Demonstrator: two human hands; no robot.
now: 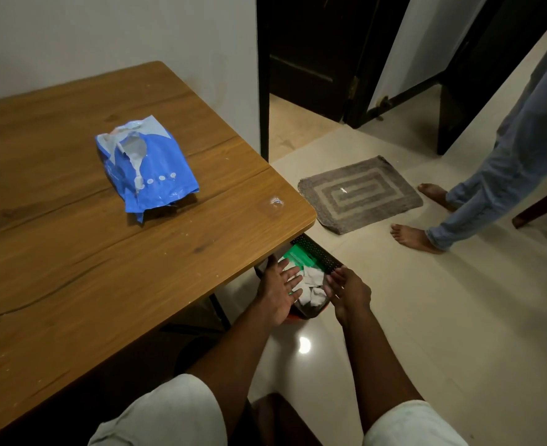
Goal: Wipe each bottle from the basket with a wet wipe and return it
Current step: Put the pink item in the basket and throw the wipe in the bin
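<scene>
White crumpled wipes [310, 289] lie in the basket [322, 252] between the released left hand [278, 292] and right hand [351, 292].

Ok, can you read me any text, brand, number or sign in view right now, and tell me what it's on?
None can be read.
Blue wet wipe pack on the table: white dots and faint print, too blurred to read.
Green packaging in the bin on the floor: no print legible.
Table sticker: too small to read.
</scene>
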